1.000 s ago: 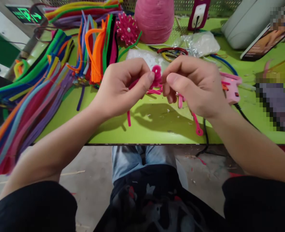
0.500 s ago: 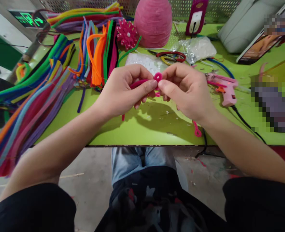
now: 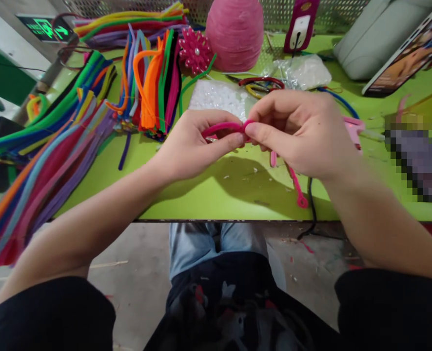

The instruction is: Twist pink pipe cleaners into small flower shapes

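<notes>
Fingers: one magenta fuzzy stem (image 3: pixel 221 127) is pinched by thumb and forefinger of both the left hand (image 3: pixel 197 146) and the right hand (image 3: pixel 300 134), fingertips close together.
Stem: soft, slender, arched over the left thumb above the smooth green tabletop (image 3: pixel 201 202); its end at the right fingertips is partly hidden.
Looped strand (image 3: pixel 297 187): laid near the table edge.
Obstruction: a glossy bag (image 3: pixel 216 97) of white pieces is partly covered; the pink glue gun (image 3: pixel 354 129) is mostly masked by the right hand.
Surroundings: multicoloured fuzzy bundles (image 3: pixel 152 97) are heaped leftward; a petalled flower (image 3: pixel 196 50) is set beside a ridged pink spool (image 3: pixel 234 36).
</notes>
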{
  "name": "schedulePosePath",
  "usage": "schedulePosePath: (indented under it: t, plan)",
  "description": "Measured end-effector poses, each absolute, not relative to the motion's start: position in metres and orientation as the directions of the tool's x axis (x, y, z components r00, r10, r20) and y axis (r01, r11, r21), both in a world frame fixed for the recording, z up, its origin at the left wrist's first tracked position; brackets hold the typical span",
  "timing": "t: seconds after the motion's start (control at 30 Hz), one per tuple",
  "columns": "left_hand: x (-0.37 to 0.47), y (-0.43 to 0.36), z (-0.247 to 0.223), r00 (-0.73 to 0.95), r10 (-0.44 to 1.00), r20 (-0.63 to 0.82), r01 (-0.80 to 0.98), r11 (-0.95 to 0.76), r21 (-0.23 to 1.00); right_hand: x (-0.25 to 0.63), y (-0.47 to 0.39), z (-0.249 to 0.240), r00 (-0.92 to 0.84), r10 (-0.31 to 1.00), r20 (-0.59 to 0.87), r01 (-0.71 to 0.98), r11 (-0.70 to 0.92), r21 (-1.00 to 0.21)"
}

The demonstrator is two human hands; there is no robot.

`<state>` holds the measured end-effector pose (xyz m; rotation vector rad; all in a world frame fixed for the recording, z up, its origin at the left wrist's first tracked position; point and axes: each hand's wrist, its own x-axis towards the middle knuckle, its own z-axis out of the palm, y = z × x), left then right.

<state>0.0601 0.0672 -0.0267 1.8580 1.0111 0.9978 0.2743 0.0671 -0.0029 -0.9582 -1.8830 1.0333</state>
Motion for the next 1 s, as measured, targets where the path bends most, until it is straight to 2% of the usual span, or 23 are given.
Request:
schedulePosePath:
  t: [0.17,0.27,0.33,0.4,0.47,0.6,0.8,0.93,1.0]
  plan:
    - [0.052,0.075,-0.026,0.544,0.809,0.223,0.343,-0.456,0.821,0.285,0.072,0.007,-0.615,0.757,0.222,0.401,0.543,-0.738]
    - [0.051,0.074,-0.023,0.598,0.78,0.183,0.318,-0.441,0.839,0.284,0.078,0.004,-0.661,0.741,0.114,0.377,0.46,-0.804]
    - [0.052,0.072,-0.019,0.561,0.814,0.151,0.347,-0.396,0.85,0.283,0.083,-0.002,-0.649,0.757,0.074,0.31,0.352,-0.883]
    - [0.053,0.07,-0.016,0.474,0.867,0.153,0.378,-0.358,0.854,0.283,0.087,-0.008,-0.594,0.798,0.105,0.256,0.311,-0.915]
    - [0.054,0.07,-0.015,0.416,0.89,0.186,0.377,-0.354,0.856,0.283,0.088,-0.011,-0.547,0.817,0.183,0.251,0.368,-0.895]
    - [0.054,0.076,-0.022,0.425,0.867,0.261,0.338,-0.419,0.843,0.283,0.086,-0.009,-0.556,0.789,0.264,0.308,0.489,-0.816]
    - [0.051,0.077,-0.022,0.421,0.862,0.282,0.399,-0.455,0.796,0.284,0.084,-0.007,-0.583,0.786,0.207,0.324,0.458,-0.828]
    - [0.051,0.07,-0.016,0.448,0.861,0.243,0.432,-0.446,0.784,0.283,0.081,-0.007,-0.591,0.796,0.131,0.427,0.446,-0.787]
    - [0.051,0.07,-0.016,0.49,0.848,0.2,0.42,-0.431,0.799,0.282,0.079,-0.004,-0.618,0.774,0.14,0.454,0.496,-0.74]
